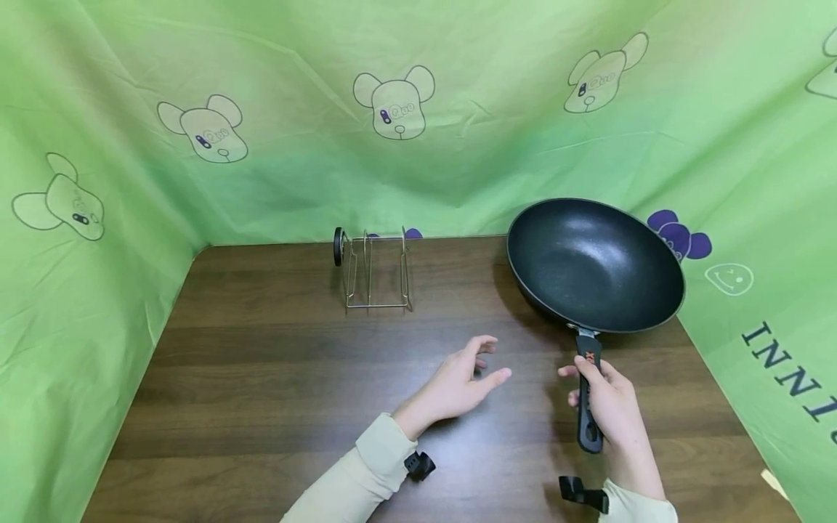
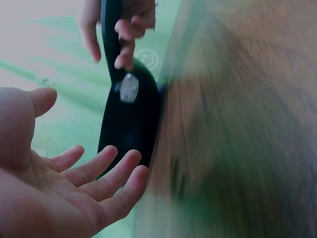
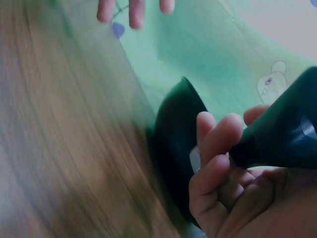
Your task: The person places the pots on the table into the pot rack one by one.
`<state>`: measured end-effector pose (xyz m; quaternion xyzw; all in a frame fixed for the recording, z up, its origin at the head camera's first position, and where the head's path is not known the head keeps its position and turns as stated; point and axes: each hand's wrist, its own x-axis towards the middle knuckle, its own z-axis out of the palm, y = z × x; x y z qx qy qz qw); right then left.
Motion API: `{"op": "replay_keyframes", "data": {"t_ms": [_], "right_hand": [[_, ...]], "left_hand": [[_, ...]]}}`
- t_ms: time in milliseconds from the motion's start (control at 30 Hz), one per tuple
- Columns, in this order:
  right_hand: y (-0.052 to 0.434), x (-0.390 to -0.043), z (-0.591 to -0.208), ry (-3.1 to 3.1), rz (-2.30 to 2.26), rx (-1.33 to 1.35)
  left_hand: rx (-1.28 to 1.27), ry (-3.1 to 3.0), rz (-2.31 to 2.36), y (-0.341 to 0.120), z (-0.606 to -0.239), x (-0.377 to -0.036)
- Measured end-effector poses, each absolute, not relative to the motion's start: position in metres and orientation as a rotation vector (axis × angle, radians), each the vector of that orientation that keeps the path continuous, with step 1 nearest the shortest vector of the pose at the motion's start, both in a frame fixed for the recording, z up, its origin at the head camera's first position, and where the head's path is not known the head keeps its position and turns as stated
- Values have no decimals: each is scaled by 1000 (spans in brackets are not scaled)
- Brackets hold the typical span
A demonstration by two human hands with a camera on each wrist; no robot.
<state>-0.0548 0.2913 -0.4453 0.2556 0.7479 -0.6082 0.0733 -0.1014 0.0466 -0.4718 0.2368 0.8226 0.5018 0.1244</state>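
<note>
At the left of my feed, the green cloth (image 1: pixel 140 312) hangs in soft folds, thin and slightly shiny, behind the brown, wood-grained tabletop (image 1: pixel 261 407). Near the tabletop's back edge stands a wire rack (image 1: pixel 379 306), slim bright metal loops with a black disc (image 1: pixel 338 247) at its left end. My left hand (image 1: pixel 454 385) is free, fingers relaxed, between the rack and the pan; I'd cup it under the rim if the bowl starts to roll. The pan (image 1: pixel 595 265) is at the right, deep and round, its dark interior faintly speckled; I can't tell whether its base touches the tabletop. My right hand (image 1: pixel 611 403) grasps its smooth black handle (image 1: pixel 584 396), thumb on top, fingers wrapped beneath. The bowl probably outweighs the handle, so a firmer grip closer to the bowl should steady it.
</note>
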Motion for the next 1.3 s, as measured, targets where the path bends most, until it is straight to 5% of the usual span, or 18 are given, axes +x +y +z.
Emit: {"op": "replay_keyframes", "data": {"t_ms": [367,800,1300], "right_hand": [[278,-77,-454,1822,-2279,648],[271,-99,-458,1250,-2595,591],[264,-118,-466,660,-2768,384]], "left_hand": [[718,2248,1503,68,-469,-96],[274,1784,1874,89,-467,-91],[191,1587,1885,96,-468,-102]]}}
